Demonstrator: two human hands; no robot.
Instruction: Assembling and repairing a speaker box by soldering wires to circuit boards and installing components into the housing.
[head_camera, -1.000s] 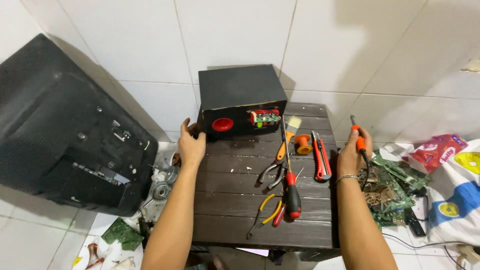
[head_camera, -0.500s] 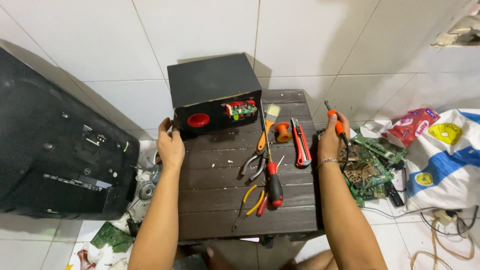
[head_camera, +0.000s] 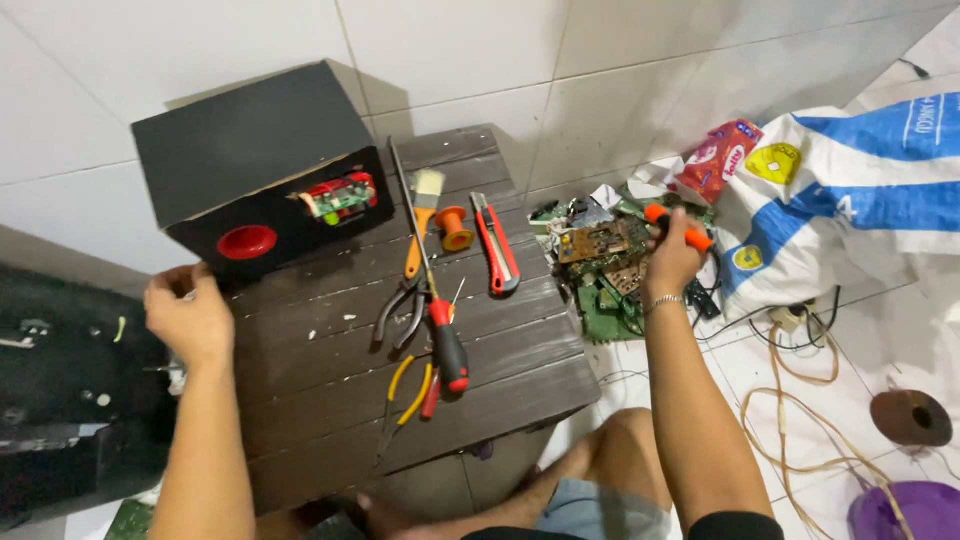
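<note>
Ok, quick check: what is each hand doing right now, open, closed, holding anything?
Left hand: curled at the left edge of the dark wooden table, beside the black box; cannot tell whether it has a grip.
Right hand: closed on an orange-handled tool.

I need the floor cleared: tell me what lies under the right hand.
Under the right hand, which grips an orange-handled tool, lies a pile of green circuit boards. The floor beneath them is covered.

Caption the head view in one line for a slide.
Left hand grips the dark table's edge beside a black speaker box; right hand holds an orange-handled tool.
</note>
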